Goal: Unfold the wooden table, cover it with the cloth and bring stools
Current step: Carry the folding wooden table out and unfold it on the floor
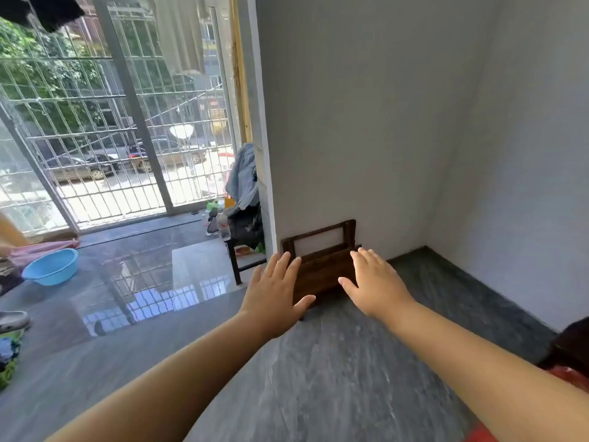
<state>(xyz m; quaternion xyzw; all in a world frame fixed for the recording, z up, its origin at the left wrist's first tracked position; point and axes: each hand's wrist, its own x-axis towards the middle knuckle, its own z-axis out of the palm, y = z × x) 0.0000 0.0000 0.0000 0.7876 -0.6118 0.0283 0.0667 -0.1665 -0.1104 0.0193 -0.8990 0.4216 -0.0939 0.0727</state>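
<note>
Forearms: both bare, stretched forward from the bottom edge over the grey floor (318, 378), converging on the wall corner.
Left hand (274, 291): released, fingers straight and spread, palm down, nothing held; overlapped the table's left edge in view, contact not clear.
Right hand (373, 282): released too, fingers spread, nothing held; overlapped the table's upper right part, contact not clear.
Wooden table (322, 269): dark brown, folded flat, stood on the floor leaning on the white wall (350, 122), just right of the door frame; an open leg frame showed above the panel.
Step in hand: judged as the first one, getting hold of the folded table; nothing unfolded, no cover on, no stools brought.
How to do it well: take one side edge in each hand, thumbs in front, fingers behind; keep fingers out of the gap between frame and panel, where a hinge could nip. Tip it off the wall before lifting, carry it to open floor, then swing the legs out.
Risk: floor looked glossy, so the bottom edge could slide out when tipped.
Cloth: none identified for sure.
Stools: none certain; a black-legged seat (237, 266) piled with clothes stood left of the door frame.
Other: blue basin (51, 266) far left, plastic bottle (224, 226) beside the seat, window grille (95, 122) behind.
</note>
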